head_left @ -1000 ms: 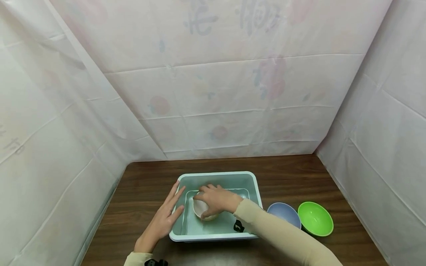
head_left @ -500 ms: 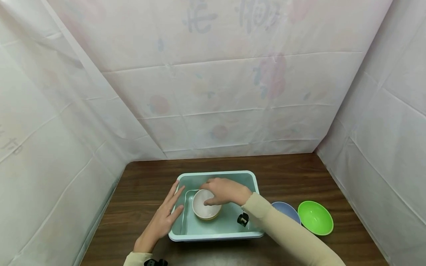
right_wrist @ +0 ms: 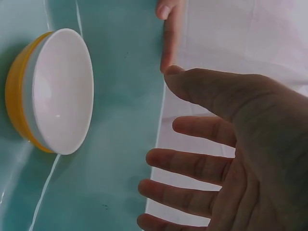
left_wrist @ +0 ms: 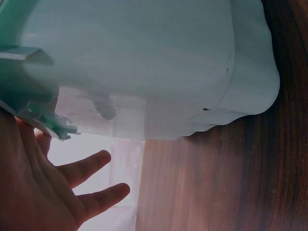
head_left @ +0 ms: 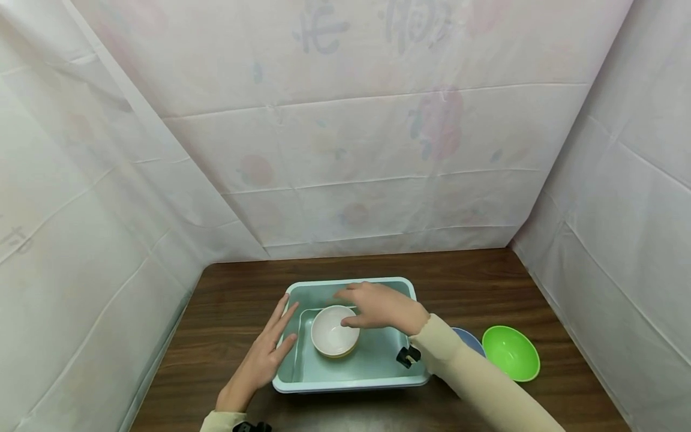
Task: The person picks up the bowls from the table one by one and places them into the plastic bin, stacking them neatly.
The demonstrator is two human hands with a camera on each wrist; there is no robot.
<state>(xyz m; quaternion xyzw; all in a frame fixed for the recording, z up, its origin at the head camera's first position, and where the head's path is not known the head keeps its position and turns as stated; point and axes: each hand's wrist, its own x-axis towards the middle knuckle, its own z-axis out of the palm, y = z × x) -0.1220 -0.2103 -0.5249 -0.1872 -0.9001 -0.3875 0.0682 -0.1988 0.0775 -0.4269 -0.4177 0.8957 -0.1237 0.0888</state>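
A white bowl (head_left: 335, 330) sits nested in a yellow bowl (right_wrist: 17, 98), both on the floor of a pale green plastic tub (head_left: 351, 384). My right hand (head_left: 382, 308) hovers over the tub, just right of the bowls, with fingers spread and nothing held. In the right wrist view its fingertips are apart from the white rim. My left hand (head_left: 258, 362) rests at the tub's left rim, fingers straight. From the left wrist view, that hand lies along the tub's outer wall (left_wrist: 144, 62), some fingers hidden behind the rim.
On the dark wooden table (head_left: 216, 327), a bright green bowl (head_left: 510, 353) stands right of the tub. Next to it is a blue bowl (head_left: 468, 341), partly covered by the right sleeve. White printed sheets (head_left: 345, 150) hang behind and on both sides.
My right hand has let go of the white bowl, spread its fingers and drawn up and to the right. The bowl stays in the tub. My left hand has kept its place.
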